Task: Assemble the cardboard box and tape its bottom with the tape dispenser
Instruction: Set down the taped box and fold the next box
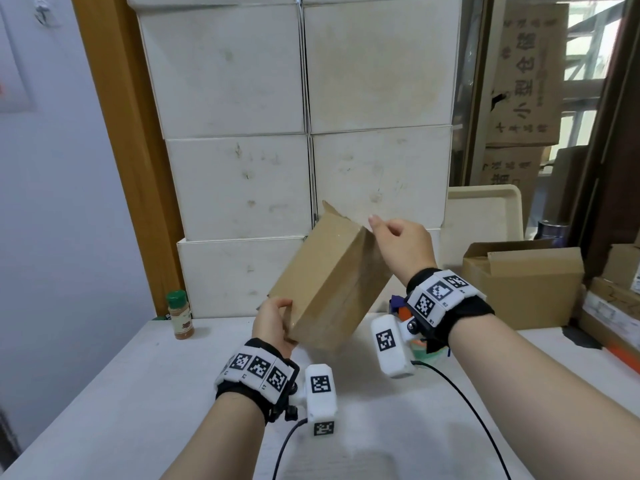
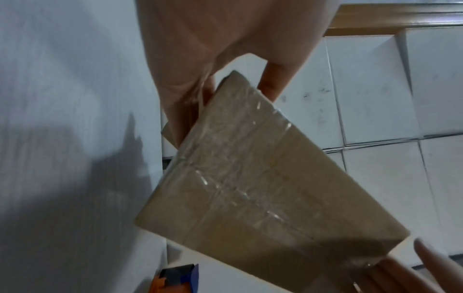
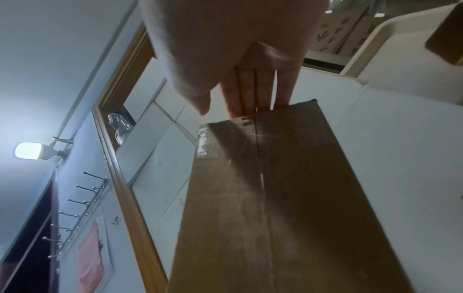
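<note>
Both hands hold the box (image 1: 329,282) tilted above the counter (image 1: 138,393), left hand (image 1: 273,323) gripping its near low corner, right hand (image 1: 401,244) pinching the far high end, taped bottom facing down-right

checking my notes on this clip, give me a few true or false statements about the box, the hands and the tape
1. Both hands hold the cardboard box above the table. True.
2. The bottom seam carries no tape. False: clear tape runs along it.
3. The left hand grips the box's lower corner. True.
4. The right hand holds the tape dispenser. False: it holds the box's upper end; the tape dispenser is on the table.
5. The spice bottle lies on its side. False: it stands upright.
</note>
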`<state>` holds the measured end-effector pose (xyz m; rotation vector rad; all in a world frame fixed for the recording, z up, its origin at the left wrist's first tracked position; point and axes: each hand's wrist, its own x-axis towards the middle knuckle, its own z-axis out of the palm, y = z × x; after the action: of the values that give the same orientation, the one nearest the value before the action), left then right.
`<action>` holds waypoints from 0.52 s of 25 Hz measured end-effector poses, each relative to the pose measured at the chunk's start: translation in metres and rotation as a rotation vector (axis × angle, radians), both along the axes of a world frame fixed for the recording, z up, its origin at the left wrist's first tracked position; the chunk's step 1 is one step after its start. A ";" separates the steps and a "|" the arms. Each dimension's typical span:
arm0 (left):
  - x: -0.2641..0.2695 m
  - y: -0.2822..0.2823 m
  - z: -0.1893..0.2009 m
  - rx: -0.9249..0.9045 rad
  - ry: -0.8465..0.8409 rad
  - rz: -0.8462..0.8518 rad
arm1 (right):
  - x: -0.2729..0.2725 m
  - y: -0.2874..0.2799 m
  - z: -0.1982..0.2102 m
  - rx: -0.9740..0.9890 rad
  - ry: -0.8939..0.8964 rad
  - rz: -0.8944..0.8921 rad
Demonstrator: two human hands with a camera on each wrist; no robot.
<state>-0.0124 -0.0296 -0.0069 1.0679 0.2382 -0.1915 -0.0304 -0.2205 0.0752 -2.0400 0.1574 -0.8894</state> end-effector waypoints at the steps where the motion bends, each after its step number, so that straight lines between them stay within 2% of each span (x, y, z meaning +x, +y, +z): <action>1: 0.003 0.001 -0.001 0.046 0.001 0.034 | 0.000 -0.002 -0.003 0.006 0.030 -0.008; 5: 0.004 0.002 0.006 0.174 -0.088 0.151 | -0.001 -0.006 -0.015 -0.012 0.148 -0.011; 8: 0.006 0.002 0.013 0.146 -0.130 0.201 | -0.004 -0.008 -0.024 -0.025 0.277 -0.048; 11: 0.019 0.004 0.005 0.202 -0.180 0.211 | -0.007 -0.010 -0.040 -0.003 0.380 -0.032; 13: 0.006 0.004 0.012 0.230 -0.174 0.216 | -0.008 -0.009 -0.050 0.028 0.450 -0.016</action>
<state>-0.0064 -0.0257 0.0050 1.2705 0.2208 0.1259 -0.0379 -0.2299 0.0253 -2.1866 0.4292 -0.4216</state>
